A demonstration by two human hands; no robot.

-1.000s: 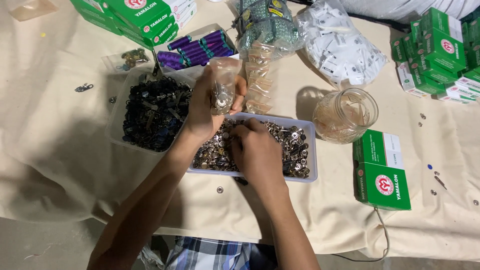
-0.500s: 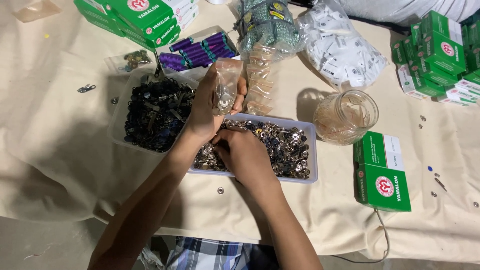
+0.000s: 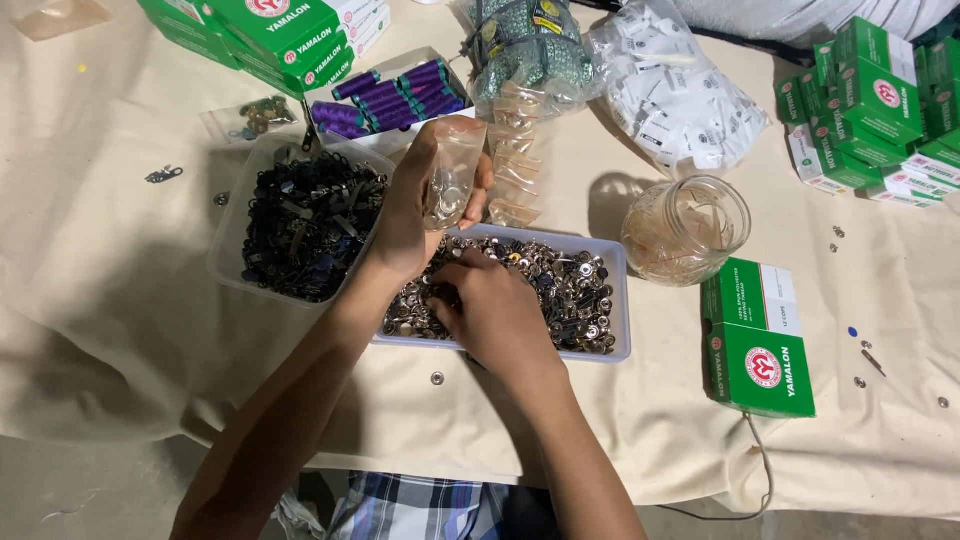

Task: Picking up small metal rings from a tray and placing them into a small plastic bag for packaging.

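Observation:
My left hand (image 3: 412,215) holds a small clear plastic bag (image 3: 450,180) upright above the table, with several metal snap buttons inside it. My right hand (image 3: 492,308) reaches down into a shallow clear tray (image 3: 621,300) full of silver and dark snap buttons, its fingers curled into the heap at the tray's left end. Whether the fingers pinch a button is hidden. One loose snap button (image 3: 437,378) lies on the cloth in front of the tray.
A clear tub of dark metal parts (image 3: 300,220) stands left of the tray. A glass jar (image 3: 690,228), green boxes (image 3: 760,335), purple thread spools (image 3: 395,95), a bag of white tags (image 3: 675,85) and a strip of small bags (image 3: 515,150) surround them on the beige cloth.
My right hand has slid leftward inside the button tray. My left hand has kept the bag raised, shifting slightly.

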